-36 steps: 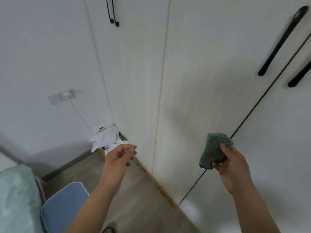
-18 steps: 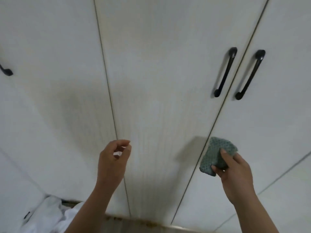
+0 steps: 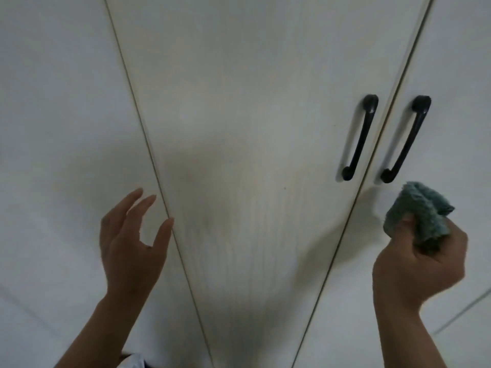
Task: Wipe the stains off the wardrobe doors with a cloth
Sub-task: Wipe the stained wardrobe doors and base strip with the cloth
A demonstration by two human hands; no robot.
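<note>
Right hand point(image 3: 419, 264): fingers curled tight round a bunched teal cloth point(image 3: 422, 216). The wad stands up out of the fist, with one corner loose to the right. Wrist bent back, forearm rising from the lower right of the view.

The cloth sits in front of the right-hand door point(image 3: 457, 75), just beside its seam edge and just under the lower end of the right-door handle point(image 3: 406, 139). Contact with the panel: cannot tell. A soft shadow on the door left of the cloth suggests it is held off the surface.

Left hand point(image 3: 130, 243): holds nothing, fingers long and spread, thumb out. It hangs over the left-hand door point(image 3: 53, 128), thumb tip at the seam with the middle door point(image 3: 239, 115). Touching or not: unclear.

Step in hand, as I judge it: bringing the cloth to the panel, wiping not yet begun. The marks are faint: a dull patch low on the middle door and a dark speck point(image 3: 284, 187) below and left of the middle-door handle point(image 3: 358, 139).

To do it well:
- Flatten the wad so a broad face meets the door.
- Press evenly and stroke along the grain lines.
- Work round the handle feet and down the seams.
- The free hand could brace the door against swinging.

Bottom edge of view: a scrap of white fabric point(image 3: 132, 363), nature unclear.
</note>
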